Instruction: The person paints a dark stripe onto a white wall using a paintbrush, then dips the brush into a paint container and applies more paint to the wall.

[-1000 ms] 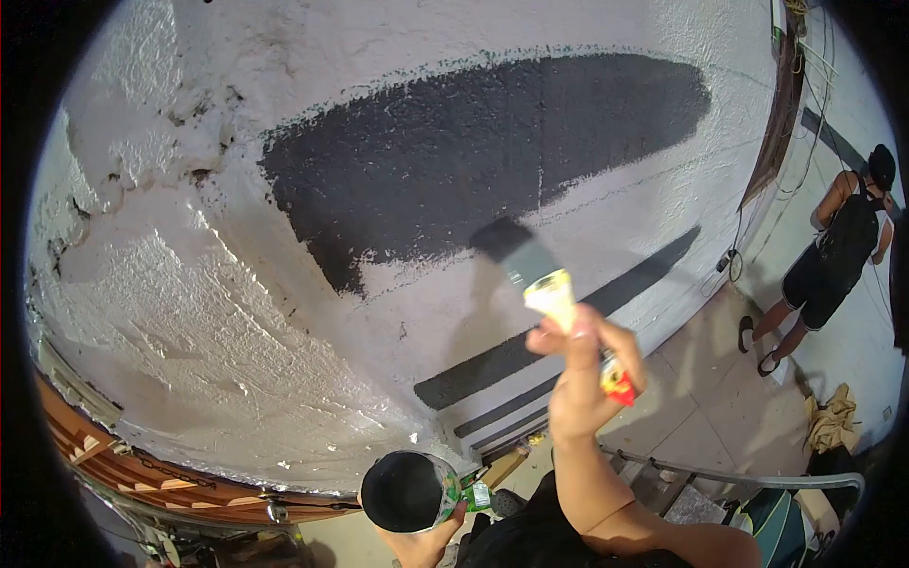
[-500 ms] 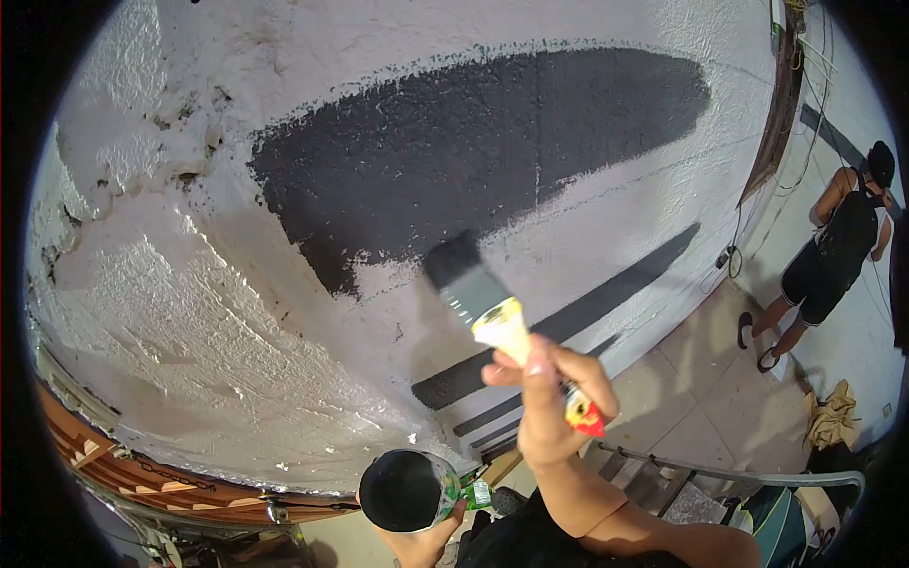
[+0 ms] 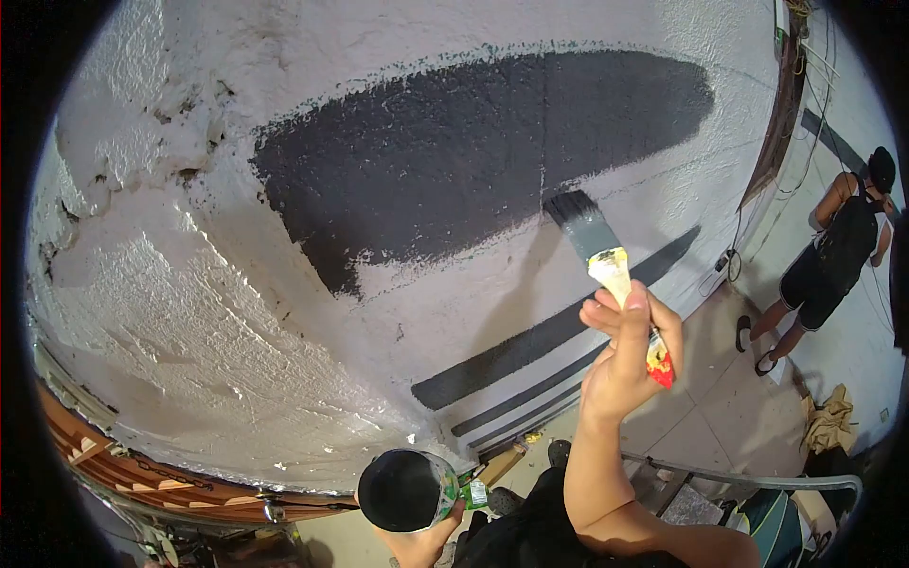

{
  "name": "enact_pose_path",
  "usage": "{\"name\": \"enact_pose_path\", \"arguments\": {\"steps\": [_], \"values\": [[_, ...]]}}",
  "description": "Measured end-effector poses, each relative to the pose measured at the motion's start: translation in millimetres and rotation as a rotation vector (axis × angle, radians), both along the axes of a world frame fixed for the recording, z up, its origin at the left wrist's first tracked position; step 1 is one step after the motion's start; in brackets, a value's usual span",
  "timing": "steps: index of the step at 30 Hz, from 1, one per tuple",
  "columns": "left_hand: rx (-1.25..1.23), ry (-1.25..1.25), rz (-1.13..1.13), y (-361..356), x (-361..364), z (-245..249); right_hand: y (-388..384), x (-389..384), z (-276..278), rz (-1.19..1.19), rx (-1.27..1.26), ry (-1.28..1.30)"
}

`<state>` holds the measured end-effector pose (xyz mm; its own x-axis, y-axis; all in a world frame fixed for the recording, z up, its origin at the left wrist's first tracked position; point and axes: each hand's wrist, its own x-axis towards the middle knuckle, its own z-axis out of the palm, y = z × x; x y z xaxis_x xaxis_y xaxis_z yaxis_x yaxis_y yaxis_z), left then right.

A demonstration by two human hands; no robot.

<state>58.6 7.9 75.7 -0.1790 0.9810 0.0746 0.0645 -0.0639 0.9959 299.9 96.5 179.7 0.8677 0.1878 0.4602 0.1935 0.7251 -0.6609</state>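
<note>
My right hand point(image 3: 620, 355) grips a paintbrush point(image 3: 603, 256) with a pale handle and a red end. Its dark bristles touch the rough white wall point(image 3: 218, 275) at the lower edge of a large black painted patch point(image 3: 454, 151). My left hand point(image 3: 426, 540), low in the view, holds a cut-open plastic bottle point(image 3: 409, 489) filled with black paint. Narrow black stripes point(image 3: 540, 341) run across the wall below the patch.
Another person point(image 3: 838, 251) in dark clothes stands on the tiled floor point(image 3: 720, 398) at the right, facing the wall. A metal ladder rail point(image 3: 748, 473) sits below my arm. Crumpled cloth point(image 3: 831, 421) lies at the right. Cables point(image 3: 734, 251) hang down the wall's corner.
My right hand has swung the paintbrush to the right along the patch's lower edge, after first sweeping it left. The bottle in my left hand has stayed put.
</note>
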Motion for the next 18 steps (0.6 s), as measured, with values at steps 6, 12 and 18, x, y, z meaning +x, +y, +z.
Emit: {"name": "enact_pose_path", "arguments": {"steps": [6, 12, 18], "values": [[0.018, 0.071, -0.011, 0.8, 2.7, 2.8, -10.1, -35.0, -11.8, 0.226, 0.028, -0.245], [0.034, 0.102, -0.026, 2.1, 2.4, 3.6, -19.7, -54.9, -8.3, 0.356, -0.123, -0.470], [0.023, 0.048, -0.038, 0.0, -1.1, -2.3, -2.8, -20.4, -9.1, 0.123, 0.016, -0.187]]}}
